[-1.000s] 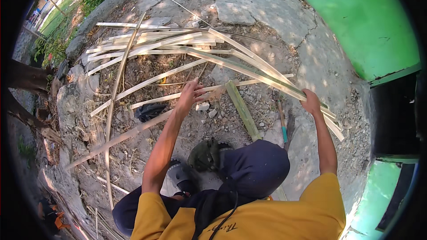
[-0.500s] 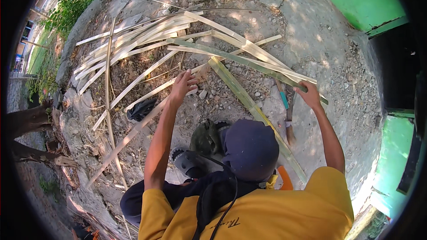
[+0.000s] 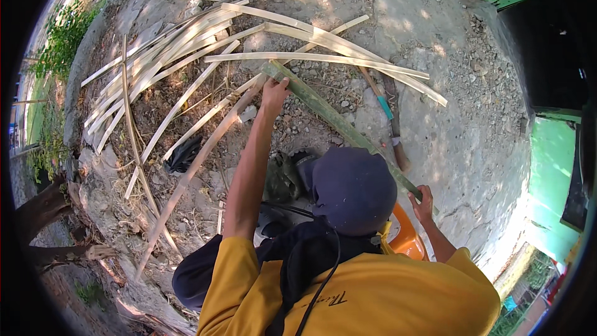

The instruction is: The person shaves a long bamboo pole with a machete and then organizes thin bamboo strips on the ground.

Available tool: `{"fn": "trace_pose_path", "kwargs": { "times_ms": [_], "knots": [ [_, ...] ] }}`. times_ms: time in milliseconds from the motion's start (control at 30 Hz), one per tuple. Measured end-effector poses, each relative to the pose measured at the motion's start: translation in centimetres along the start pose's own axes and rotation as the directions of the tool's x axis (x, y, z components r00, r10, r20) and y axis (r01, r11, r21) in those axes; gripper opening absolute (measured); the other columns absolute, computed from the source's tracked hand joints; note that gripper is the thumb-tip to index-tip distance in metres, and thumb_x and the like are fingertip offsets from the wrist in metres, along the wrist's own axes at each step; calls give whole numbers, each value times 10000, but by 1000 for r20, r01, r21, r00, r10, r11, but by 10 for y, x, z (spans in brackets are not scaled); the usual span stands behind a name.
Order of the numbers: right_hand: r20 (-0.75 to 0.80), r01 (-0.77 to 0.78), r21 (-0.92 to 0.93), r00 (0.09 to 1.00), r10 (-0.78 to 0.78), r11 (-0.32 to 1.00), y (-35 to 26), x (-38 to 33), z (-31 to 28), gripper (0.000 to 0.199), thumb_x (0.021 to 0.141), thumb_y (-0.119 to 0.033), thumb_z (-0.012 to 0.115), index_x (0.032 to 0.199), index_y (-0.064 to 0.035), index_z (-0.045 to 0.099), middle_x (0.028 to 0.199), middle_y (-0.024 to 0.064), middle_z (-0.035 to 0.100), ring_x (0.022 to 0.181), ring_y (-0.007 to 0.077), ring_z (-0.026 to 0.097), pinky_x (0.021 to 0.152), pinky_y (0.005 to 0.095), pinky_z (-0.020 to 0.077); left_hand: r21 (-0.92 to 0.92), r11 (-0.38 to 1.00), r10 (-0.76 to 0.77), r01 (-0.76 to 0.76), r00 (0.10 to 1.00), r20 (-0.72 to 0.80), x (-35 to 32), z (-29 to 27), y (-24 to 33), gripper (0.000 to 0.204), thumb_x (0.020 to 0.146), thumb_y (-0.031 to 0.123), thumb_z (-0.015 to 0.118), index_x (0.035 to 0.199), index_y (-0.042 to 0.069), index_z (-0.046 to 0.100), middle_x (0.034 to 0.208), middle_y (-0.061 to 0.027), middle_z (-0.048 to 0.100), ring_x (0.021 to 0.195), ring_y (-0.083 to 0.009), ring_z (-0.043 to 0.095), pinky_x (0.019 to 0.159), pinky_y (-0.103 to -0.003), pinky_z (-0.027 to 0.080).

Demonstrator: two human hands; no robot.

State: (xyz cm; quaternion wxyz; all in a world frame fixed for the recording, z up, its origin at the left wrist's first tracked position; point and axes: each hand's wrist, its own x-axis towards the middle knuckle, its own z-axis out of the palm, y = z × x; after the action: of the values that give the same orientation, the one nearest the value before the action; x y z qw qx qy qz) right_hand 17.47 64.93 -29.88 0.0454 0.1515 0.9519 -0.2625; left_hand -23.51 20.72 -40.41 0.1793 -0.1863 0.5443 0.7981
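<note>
A long green bamboo strip (image 3: 339, 121) runs slantwise from far left to near right in front of me. My left hand (image 3: 275, 94) is closed around its far end. Its near end is in my right hand (image 3: 424, 205), fingers wrapped round it beside the orange plastic seat (image 3: 408, 236). Whether the second bamboo piece seen earlier lies under this strip, I cannot tell. Pale split bamboo strips (image 3: 186, 46) lie in a loose pile beyond my left hand, and several more (image 3: 323, 57) stretch to the right. One long pale strip (image 3: 193, 171) passes left of my left forearm.
Right of the green strip lie a long tool with a brown handle (image 3: 400, 155) and a thin one with a teal band (image 3: 385, 107). A crumpled black plastic bag (image 3: 183, 155) sits at the left. Tree trunks (image 3: 43, 211) stand at the left edge, a green wall (image 3: 550, 177) at the right.
My right hand has come down and nearer with the green strip, swinging it from across the pile to a slant. My left hand, earlier open and empty, now grips its far end.
</note>
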Motion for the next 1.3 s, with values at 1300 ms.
{"fn": "trace_pose_path", "kwargs": {
  "times_ms": [1300],
  "knots": [
    [186,-68,-208,977,107,976,42,27,27,396,704,-104,830,1058,-100,652,1002,94,672,933,274,674,801,406,530,263,963,-69,62,998,15,-4,-15,2,875,859,224,766,1530,-58,280,1141,-150,669,961,-182,669,722,-294,563]
  ]
}}
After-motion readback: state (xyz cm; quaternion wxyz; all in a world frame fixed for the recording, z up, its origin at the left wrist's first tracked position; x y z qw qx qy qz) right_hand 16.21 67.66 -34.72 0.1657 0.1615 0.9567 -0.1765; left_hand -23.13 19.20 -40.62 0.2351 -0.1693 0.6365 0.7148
